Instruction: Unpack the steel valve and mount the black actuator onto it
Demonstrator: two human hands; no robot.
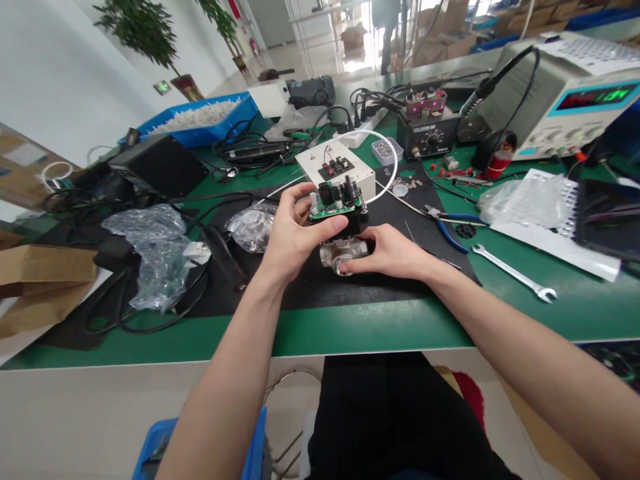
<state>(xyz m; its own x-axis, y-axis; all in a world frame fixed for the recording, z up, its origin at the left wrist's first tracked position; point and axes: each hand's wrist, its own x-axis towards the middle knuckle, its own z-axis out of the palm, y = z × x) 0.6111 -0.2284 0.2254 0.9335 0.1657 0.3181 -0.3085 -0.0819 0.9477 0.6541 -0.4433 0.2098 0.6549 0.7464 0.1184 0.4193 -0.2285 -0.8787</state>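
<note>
My left hand (305, 230) is closed around a black-based unit with a green circuit board (336, 207) on top, its thumb across the near side. Tall dark components stand up from the board. Directly below that unit is a silver metal valve body (344, 252), and my right hand (377, 253) grips it from the right with the thumb in front. Whether the unit and the valve body are joined cannot be made out. Behind them stands a cream box (363, 179) with small black switches and a white tube arching over it.
Pliers (447, 227) and an open-ended wrench (515, 272) lie to the right. Left of my hands are a plastic-wrapped part (251, 227) and crumpled plastic (150, 253). A soldering station (427, 133), a power supply (560, 100) and a blue tray (200, 127) stand farther back.
</note>
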